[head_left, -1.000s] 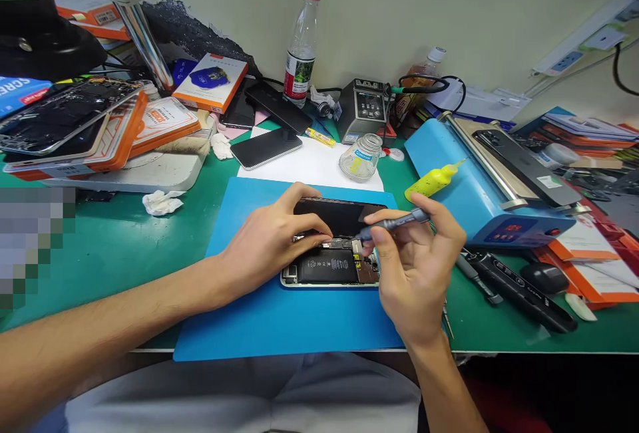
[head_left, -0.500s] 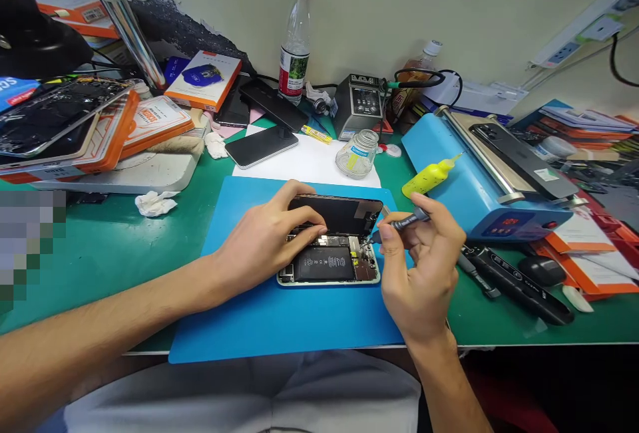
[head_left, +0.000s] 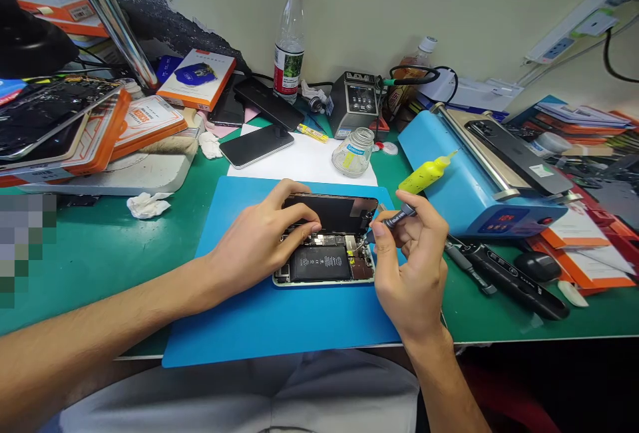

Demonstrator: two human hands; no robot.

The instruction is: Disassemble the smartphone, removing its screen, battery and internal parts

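Observation:
An opened phone (head_left: 319,264) lies on the blue mat (head_left: 279,326), its black battery and circuit boards exposed. Its screen (head_left: 344,213) is tilted up along the far edge. My left hand (head_left: 267,233) grips the screen's left part between thumb and fingers. In my right hand (head_left: 414,260) is a dark grey screwdriver (head_left: 397,215), pinched between the fingers with the index finger at its end. The thin tip points down at the right part of the phone's inside, near a metal plate; whether it touches is too small to tell.
Behind the mat are a phone (head_left: 257,147), a glass jar (head_left: 353,152), and a bottle with a red cap (head_left: 289,37). On the right stand a blue machine (head_left: 439,173) and a yellow bottle with a needle tip (head_left: 424,175). Boxes and phone parts (head_left: 60,120) are piled at left.
The screwdriver's tip has shifted slightly left and down over the phone's inside. My left hand keeps its grip on the screen. The whole view has shifted a little.

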